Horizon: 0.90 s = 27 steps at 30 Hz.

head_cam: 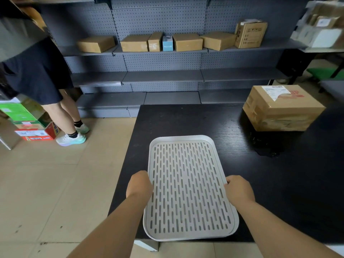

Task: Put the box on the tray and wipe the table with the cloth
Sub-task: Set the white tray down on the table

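Note:
A white slotted tray (pixel 188 185) lies on the black table (pixel 279 192) at its near left part, its front edge overhanging the table's edge. My left hand (pixel 139 184) grips the tray's left rim and my right hand (pixel 238 189) grips its right rim. A brown cardboard box (pixel 283 108) with a white label stands at the table's far right. In front of the box lies a dark cloth (pixel 268 146), hard to tell from the black tabletop.
Grey pegboard shelves (pixel 162 77) stand behind the table, with several cardboard boxes (pixel 188 41) on an upper shelf. A person in dark shorts (pixel 37 75) stands at the left beside stacked colourful cartons (pixel 31 123). Tiled floor (pixel 55 183) lies left of the table.

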Available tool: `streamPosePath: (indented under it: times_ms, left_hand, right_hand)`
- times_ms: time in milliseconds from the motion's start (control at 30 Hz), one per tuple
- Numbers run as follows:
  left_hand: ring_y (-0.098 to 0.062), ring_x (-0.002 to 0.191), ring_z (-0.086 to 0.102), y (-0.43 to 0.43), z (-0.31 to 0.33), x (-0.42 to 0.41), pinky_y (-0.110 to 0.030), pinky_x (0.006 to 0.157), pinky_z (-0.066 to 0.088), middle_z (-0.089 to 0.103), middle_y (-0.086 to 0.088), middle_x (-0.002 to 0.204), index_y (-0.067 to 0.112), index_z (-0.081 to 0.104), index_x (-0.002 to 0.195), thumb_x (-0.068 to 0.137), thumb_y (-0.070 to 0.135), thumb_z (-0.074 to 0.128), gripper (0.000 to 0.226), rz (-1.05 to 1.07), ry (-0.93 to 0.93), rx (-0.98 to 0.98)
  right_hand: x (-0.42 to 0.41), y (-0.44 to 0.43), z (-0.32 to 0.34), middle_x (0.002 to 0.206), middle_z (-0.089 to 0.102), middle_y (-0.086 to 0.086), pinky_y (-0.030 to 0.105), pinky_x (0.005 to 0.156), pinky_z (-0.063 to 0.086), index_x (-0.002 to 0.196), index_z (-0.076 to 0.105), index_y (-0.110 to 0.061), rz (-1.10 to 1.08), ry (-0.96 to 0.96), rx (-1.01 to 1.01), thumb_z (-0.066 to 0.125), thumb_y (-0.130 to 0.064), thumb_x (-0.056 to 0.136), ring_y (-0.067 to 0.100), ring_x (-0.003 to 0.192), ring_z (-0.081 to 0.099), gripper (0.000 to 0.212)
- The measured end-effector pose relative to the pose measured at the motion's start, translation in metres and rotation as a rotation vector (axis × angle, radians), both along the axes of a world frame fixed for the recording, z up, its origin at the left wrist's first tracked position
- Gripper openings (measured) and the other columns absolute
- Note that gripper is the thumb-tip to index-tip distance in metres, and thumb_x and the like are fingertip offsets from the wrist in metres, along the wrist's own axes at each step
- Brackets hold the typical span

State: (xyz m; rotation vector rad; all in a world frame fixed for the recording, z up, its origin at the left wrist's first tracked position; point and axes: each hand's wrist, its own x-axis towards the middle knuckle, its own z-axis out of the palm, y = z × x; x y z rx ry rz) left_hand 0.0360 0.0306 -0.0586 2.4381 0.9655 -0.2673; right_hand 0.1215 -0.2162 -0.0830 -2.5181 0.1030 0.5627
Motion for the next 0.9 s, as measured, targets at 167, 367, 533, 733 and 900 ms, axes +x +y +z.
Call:
streamPosePath:
  times_ms: [167,367,533,733,900]
  left_hand:
    - [-0.015,0.067,0.047,0.003,0.014,0.005,-0.03,0.068,0.046,0.056,-0.007,0.081,0.008,0.049,0.071,0.092,0.001,0.042,0.023,-0.007,-0.055,0.027]
    - [-0.026,0.077,0.054,0.01,0.033,0.016,-0.031,0.067,0.042,0.065,-0.016,0.1,-0.002,0.061,0.091,0.089,-0.004,0.04,0.021,-0.038,-0.098,0.076]
    - [-0.022,0.075,0.048,0.017,0.039,0.028,-0.03,0.065,0.041,0.059,-0.012,0.088,0.007,0.048,0.068,0.088,-0.004,0.041,0.023,-0.056,-0.136,0.1]
    - [-0.02,0.07,0.047,0.024,0.037,0.054,-0.028,0.062,0.039,0.053,-0.006,0.078,0.013,0.042,0.058,0.088,-0.003,0.042,0.033,-0.073,-0.149,0.118]
    - [-0.013,0.06,0.046,0.026,0.034,0.086,-0.027,0.058,0.038,0.056,-0.004,0.078,0.01,0.053,0.069,0.09,0.002,0.044,0.024,-0.057,-0.147,0.101]
  right_hand:
    - [0.004,0.001,0.008,0.069,0.068,0.006,0.022,0.043,0.037,0.062,0.06,-0.009,-0.034,-0.034,0.023,0.045,-0.01,0.091,0.017,0.052,0.056,0.032]
    - [0.008,0.006,0.029,0.069,0.068,0.005,0.021,0.041,0.035,0.061,0.06,-0.01,-0.047,-0.084,0.056,0.044,-0.01,0.092,0.017,0.054,0.058,0.035]
    - [0.018,0.009,0.037,0.069,0.068,0.005,0.022,0.041,0.035,0.061,0.06,-0.009,-0.043,-0.131,0.064,0.045,-0.011,0.092,0.018,0.055,0.06,0.034]
    - [0.041,0.011,0.044,0.071,0.069,0.005,0.022,0.043,0.037,0.066,0.064,-0.007,-0.04,-0.133,0.092,0.044,-0.01,0.093,0.019,0.059,0.062,0.034]
    - [0.071,0.013,0.046,0.068,0.067,0.005,0.022,0.043,0.036,0.065,0.063,-0.007,-0.052,-0.125,0.119,0.046,-0.013,0.093,0.018,0.055,0.06,0.034]
